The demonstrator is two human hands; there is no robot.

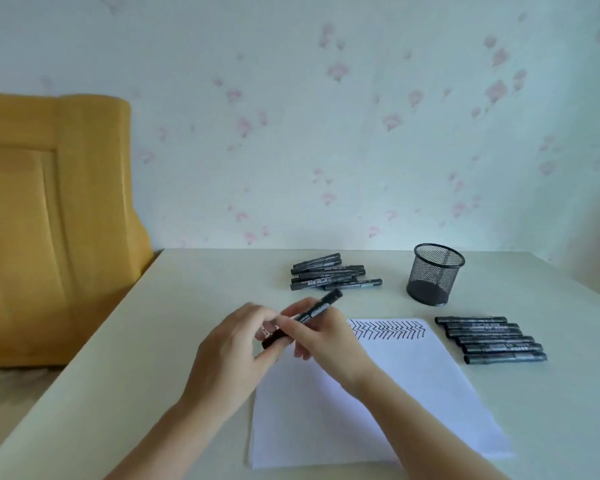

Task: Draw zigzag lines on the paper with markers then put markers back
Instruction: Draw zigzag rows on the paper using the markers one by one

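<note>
A black marker (317, 309) is held tilted above the near-left corner of the white paper (413, 386). My right hand (321, 336) grips its barrel, while my left hand (238, 348) pinches its lower end, the cap end (271, 339). Black zigzag lines (388, 330) run across the top of the sheet. A loose pile of several markers (333, 271) lies behind my hands. A neat row of several markers (492, 339) sits to the right of the paper.
A black mesh pen cup (433, 273) stands at the back right, with no markers visible in it. The cream table (136, 358) meets a floral wall at the back. A yellow cushioned seat (49, 220) stands off the table's left edge.
</note>
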